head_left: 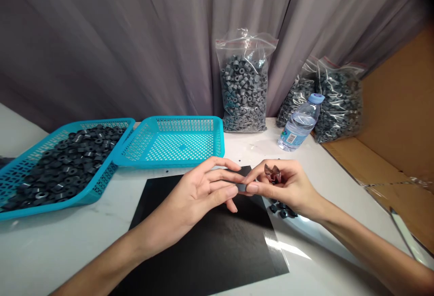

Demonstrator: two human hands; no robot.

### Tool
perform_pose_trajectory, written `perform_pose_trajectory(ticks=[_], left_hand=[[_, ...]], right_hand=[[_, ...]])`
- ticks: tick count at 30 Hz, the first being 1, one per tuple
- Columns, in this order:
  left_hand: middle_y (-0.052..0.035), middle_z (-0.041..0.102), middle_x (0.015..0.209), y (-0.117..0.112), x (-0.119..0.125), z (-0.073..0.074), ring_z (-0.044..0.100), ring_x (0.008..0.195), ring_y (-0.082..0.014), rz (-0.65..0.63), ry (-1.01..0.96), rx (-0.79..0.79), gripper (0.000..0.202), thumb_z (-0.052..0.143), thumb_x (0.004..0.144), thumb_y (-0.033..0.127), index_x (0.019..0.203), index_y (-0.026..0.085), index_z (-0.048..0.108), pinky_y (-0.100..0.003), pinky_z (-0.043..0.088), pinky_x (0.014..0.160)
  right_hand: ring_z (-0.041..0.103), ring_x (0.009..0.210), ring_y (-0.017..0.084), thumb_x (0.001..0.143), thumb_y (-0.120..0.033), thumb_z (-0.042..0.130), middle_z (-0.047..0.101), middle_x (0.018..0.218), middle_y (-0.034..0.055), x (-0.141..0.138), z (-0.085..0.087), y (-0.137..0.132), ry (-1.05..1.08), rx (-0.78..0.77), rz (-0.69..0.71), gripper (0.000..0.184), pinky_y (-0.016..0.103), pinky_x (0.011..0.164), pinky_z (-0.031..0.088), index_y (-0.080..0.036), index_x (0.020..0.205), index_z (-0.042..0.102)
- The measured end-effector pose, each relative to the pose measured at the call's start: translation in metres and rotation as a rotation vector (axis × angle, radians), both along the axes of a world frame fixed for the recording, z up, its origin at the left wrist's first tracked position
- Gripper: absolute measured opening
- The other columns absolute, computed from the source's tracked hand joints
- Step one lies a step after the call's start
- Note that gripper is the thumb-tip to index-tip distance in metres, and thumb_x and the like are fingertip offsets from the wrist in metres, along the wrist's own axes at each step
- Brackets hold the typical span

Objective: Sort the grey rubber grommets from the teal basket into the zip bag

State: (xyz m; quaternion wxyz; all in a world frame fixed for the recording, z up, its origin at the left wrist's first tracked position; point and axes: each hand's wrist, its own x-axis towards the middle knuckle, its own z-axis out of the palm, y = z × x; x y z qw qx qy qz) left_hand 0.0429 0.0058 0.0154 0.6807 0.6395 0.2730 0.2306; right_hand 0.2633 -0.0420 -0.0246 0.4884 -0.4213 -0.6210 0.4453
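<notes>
Above a black sheet (pixel 217 232), my two hands meet at a small dark grey cylindrical piece (pixel 241 187). My left hand (pixel 203 190) pinches it from the left with the thumb and fingers. From the right, the thumb and index finger of my right hand (pixel 290 183) close on the same piece. A reddish-brown object with pointed, claw-like edges (pixel 273 175) is tucked in the curled fingers of my right hand; its kind is unclear. Several loose black ring-shaped pieces (pixel 284 213) lie on the table below my right hand, partly hidden by it.
At left, a blue basket (pixel 98 192) holds many dark ring-shaped pieces; another blue basket (pixel 169 164) stands beside it. Behind are a zip bag of grey pieces (pixel 242 88), a water bottle (pixel 300 124) and more filled bags (pixel 339 101). Cardboard (pixel 400 92) borders the right side.
</notes>
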Motion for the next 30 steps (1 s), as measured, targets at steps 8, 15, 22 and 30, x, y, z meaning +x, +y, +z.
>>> perform_pose_trajectory(ticks=[8, 15, 22, 30], left_hand=[[-0.0033, 0.073, 0.106, 0.002, 0.002, -0.004, 0.069, 0.072, -0.0095, 0.067, 0.000, -0.022, 0.025, 0.072, 0.089, 0.029, 0.108, 0.020, 0.058, -0.024, 0.052, 0.078], [-0.0068, 0.076, 0.100, 0.000, 0.006, -0.003, 0.075, 0.091, -0.0186, 0.042, -0.028, -0.050, 0.017, 0.066, 0.094, 0.028, 0.105, 0.017, 0.059, -0.023, 0.056, 0.075], [-0.0085, 0.077, 0.095, -0.004, 0.007, -0.004, 0.077, 0.094, -0.0239, 0.056, 0.007, -0.094, 0.017, 0.065, 0.094, 0.031, 0.101, 0.016, 0.063, -0.026, 0.060, 0.077], [-0.0102, 0.078, 0.099, -0.004, 0.011, -0.009, 0.076, 0.092, -0.0248, 0.021, -0.008, -0.128, 0.019, 0.063, 0.095, 0.037, 0.100, 0.019, 0.060, -0.029, 0.060, 0.072]], right_hand=[[0.031, 0.052, 0.007, 0.083, -0.025, 0.079, 0.042, 0.054, -0.0073, -0.001, -0.001, 0.001, -0.001, 0.046, -0.034, 0.007, 0.023, 0.049, 0.025, -0.020, 0.088, 0.078], [0.034, 0.056, 0.008, 0.086, -0.027, 0.076, 0.050, 0.062, -0.0053, 0.000, -0.003, 0.002, -0.005, 0.012, -0.014, 0.008, 0.025, 0.052, 0.026, -0.020, 0.090, 0.074], [0.034, 0.059, 0.007, 0.093, -0.028, 0.069, 0.050, 0.067, -0.0056, -0.001, -0.001, 0.001, 0.023, -0.047, 0.062, 0.010, 0.024, 0.053, 0.026, -0.018, 0.091, 0.068], [0.031, 0.059, 0.006, 0.096, -0.036, 0.064, 0.046, 0.072, -0.0048, -0.003, -0.003, 0.001, 0.096, -0.106, 0.160, 0.021, 0.022, 0.053, 0.026, -0.017, 0.087, 0.060]])
